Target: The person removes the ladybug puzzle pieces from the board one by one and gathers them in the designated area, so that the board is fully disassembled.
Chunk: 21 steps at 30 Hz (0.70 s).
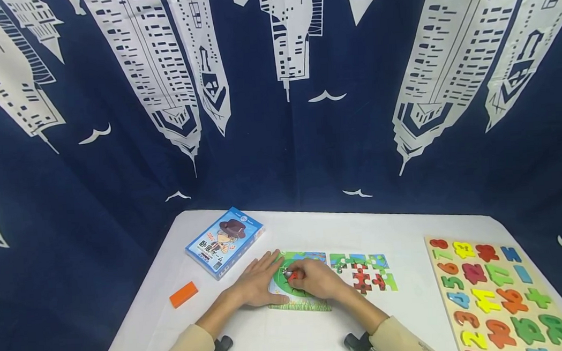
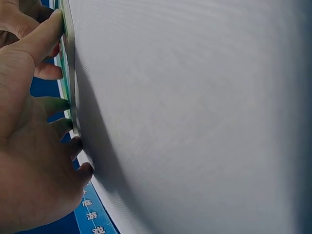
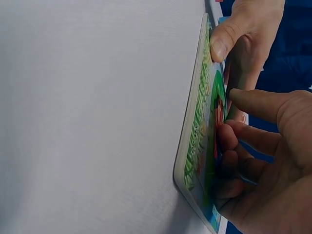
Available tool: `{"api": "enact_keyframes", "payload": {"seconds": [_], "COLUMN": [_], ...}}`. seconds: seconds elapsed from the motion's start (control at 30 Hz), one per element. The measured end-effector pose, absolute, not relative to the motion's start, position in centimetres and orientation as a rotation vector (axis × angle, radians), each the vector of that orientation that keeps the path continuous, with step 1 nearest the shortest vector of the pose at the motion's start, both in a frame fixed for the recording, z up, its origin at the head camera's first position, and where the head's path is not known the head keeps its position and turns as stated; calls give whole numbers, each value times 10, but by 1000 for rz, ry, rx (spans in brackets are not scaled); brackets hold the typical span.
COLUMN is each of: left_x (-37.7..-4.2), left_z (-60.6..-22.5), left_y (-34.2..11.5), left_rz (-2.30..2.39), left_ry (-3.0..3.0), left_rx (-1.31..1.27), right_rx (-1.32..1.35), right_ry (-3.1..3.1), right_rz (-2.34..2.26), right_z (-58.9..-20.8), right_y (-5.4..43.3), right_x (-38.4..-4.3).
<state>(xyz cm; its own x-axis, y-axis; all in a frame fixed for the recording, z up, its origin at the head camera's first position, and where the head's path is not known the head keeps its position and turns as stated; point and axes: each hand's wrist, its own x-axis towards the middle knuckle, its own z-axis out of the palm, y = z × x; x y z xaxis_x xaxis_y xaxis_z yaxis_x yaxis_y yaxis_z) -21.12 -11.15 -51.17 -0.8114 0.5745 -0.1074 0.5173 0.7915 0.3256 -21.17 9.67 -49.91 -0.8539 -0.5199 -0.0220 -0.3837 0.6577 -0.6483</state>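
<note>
Grip pinched together, a person's right hand [image 1: 316, 277] holds a red puzzle piece [image 1: 293, 276] at the green picture of a puzzle board [image 1: 301, 306] on the tabletop [image 1: 281, 342]. Flat across the board's left side, the left hand [image 1: 258, 284] spreads its fingers and clasps nothing, thumb near the lower edge, apparently to keep the board from sliding. Fingertips hide much of the piece, so whether it sits in the board or just above cannot be told. Other puzzle pieces [image 1: 361, 279] lie just right of the board, likely for easy reach, while a blue box [image 1: 227, 240], an orange block [image 1: 183, 294] and a number board [image 1: 504, 315] rest farther out at the sides, seemingly to leave the hands room
</note>
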Motion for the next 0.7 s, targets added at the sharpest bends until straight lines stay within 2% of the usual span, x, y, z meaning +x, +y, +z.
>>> {"api": "enact_keyframes", "payload": {"seconds": [0.7], "left_x": [-210], "left_z": [-510], "left_y": [-111], "left_rz": [422], "left_ry": [2786], "left_rx": [850], "right_rx": [-707], "right_ry": [2666], "right_rz": [-1071], "right_z": [-496], "right_y": [95], "right_x": [-212]}}
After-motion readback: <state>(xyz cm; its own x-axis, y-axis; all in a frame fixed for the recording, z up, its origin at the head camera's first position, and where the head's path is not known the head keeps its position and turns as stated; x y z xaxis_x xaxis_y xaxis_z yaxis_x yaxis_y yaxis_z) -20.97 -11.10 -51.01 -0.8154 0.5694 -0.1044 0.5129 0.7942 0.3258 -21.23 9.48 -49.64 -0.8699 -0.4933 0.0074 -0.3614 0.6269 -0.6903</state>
